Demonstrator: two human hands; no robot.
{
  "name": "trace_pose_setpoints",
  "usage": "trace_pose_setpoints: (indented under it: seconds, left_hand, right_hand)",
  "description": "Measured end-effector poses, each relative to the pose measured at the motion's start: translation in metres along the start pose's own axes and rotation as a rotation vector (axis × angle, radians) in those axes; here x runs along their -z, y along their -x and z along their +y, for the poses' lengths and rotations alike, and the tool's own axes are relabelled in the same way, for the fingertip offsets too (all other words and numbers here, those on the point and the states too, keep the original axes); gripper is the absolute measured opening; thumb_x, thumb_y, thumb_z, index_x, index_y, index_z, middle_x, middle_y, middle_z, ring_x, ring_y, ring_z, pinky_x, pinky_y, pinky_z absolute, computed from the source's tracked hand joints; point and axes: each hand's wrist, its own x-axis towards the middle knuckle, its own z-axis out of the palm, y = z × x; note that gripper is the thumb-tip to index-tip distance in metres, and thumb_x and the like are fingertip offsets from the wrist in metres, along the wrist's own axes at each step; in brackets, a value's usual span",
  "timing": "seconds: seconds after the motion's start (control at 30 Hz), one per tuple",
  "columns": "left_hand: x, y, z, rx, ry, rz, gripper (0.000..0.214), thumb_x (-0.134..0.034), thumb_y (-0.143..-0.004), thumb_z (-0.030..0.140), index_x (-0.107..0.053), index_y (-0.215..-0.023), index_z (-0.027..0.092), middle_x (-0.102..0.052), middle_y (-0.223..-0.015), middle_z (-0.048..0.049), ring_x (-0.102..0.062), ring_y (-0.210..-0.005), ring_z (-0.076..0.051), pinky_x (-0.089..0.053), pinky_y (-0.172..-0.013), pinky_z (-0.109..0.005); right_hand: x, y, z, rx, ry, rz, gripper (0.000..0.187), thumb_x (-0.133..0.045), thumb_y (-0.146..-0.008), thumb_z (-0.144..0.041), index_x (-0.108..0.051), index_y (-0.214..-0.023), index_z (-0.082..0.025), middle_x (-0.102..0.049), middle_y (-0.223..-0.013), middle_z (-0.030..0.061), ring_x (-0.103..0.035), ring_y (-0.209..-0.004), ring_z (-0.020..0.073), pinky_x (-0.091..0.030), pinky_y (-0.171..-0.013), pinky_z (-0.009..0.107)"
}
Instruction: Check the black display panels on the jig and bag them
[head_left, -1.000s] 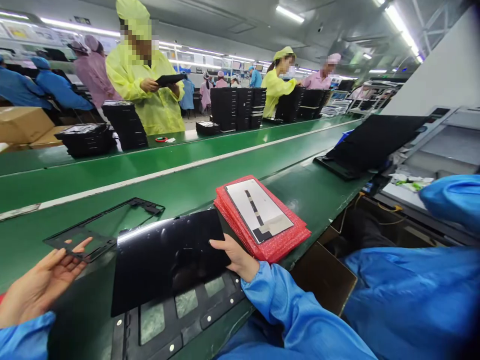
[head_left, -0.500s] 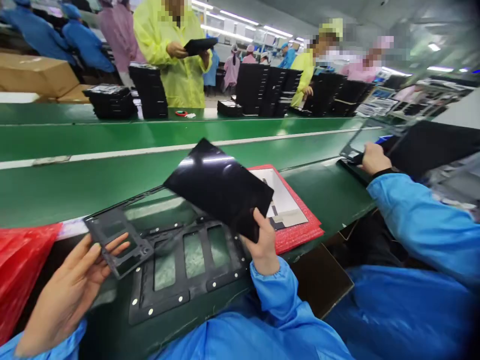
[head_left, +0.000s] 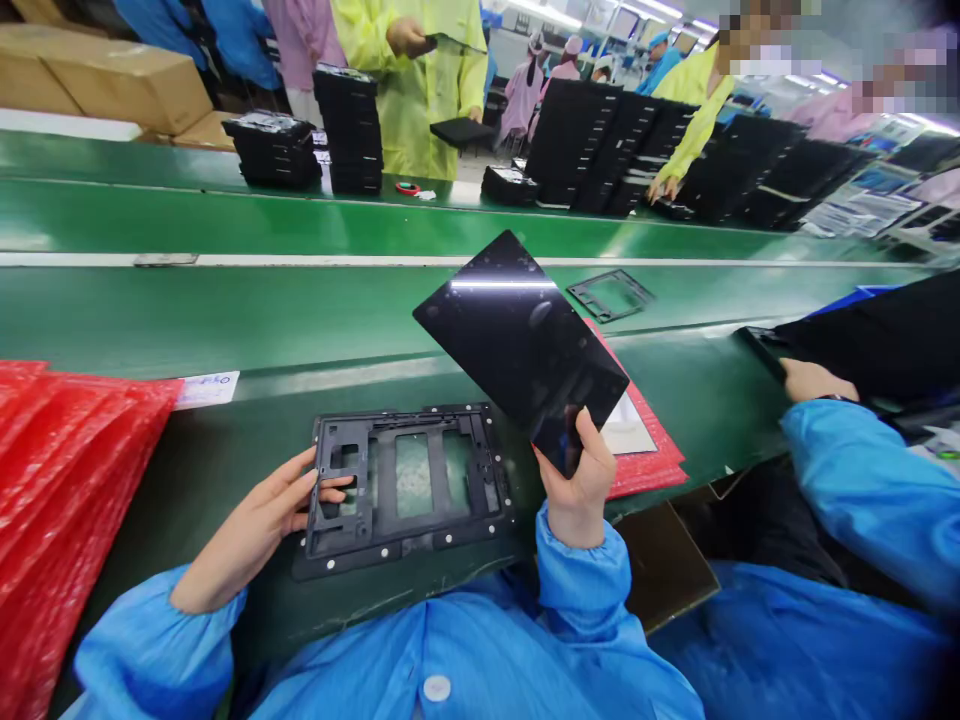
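Note:
My right hand (head_left: 579,480) grips the lower corner of a glossy black display panel (head_left: 521,350), which is raised and tilted over the belt. My left hand (head_left: 259,525) has its fingers hooked over the edge of a thin black plastic frame (head_left: 341,475). That frame lies on a black fixture plate with windows and metal studs (head_left: 405,548). Beyond the panel, a red bubble mailer pad (head_left: 649,465) carries a white sheet (head_left: 626,432), partly hidden by the panel.
A pile of red bubble bags (head_left: 67,500) lies left of my left hand. Another thin black frame (head_left: 609,295) lies on the green belt (head_left: 225,310). At right, a co-worker's hand (head_left: 817,380) rests by black panels (head_left: 877,350). Stacked black panels (head_left: 577,145) line the far belt.
My view has swung. The thin frame has gone from held up in my left hand to lying on the fixture. The panel is turned more upright, and the red bags show more at left.

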Motion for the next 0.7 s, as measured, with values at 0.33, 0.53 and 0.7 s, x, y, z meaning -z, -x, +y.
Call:
trace_pose_setpoints:
  seconds: [0.33,0.53,0.7]
  left_hand:
    - [-0.002,-0.014,-0.01,-0.427,-0.969,0.35,0.059,-0.038,-0.089,0.055,-0.047,-0.137,0.022,-0.055,-0.121,-0.012,-0.058,-0.106,-0.03,-0.045,-0.094,-0.045]
    - [-0.012,-0.005,0.013,-0.253,0.185,-0.215,0.069,-0.02,-0.09,0.065,-0.045,-0.138,0.023,-0.061,-0.125,-0.0118,-0.057,-0.113,-0.028,-0.049,-0.089,-0.042]
    - [-0.012,0.003,0.022,-0.25,0.32,-0.325,0.045,-0.051,-0.09,0.038,-0.055,-0.131,0.019,-0.065,-0.122,-0.01,-0.059,-0.112,-0.027,-0.045,-0.095,-0.038]
  right_hand:
    - [0.0,0.016,-0.009,-0.215,-0.138,-0.122,0.065,-0.07,-0.076,-0.035,-0.05,-0.136,-0.021,-0.06,-0.13,0.0073,-0.051,-0.125,0.0304,-0.045,-0.103,0.048]
    - [-0.009,0.029,-0.014,-0.479,-0.232,-0.36,0.056,-0.064,-0.082,-0.039,-0.052,-0.134,-0.024,-0.068,-0.119,0.0048,-0.062,-0.112,0.0266,-0.045,-0.103,0.046]
    - [-0.007,0.038,-0.005,-0.526,-0.11,-0.572,0.056,-0.066,-0.081,-0.037,-0.052,-0.134,-0.025,-0.063,-0.127,0.0053,-0.06,-0.116,0.0266,-0.042,-0.105,0.044]
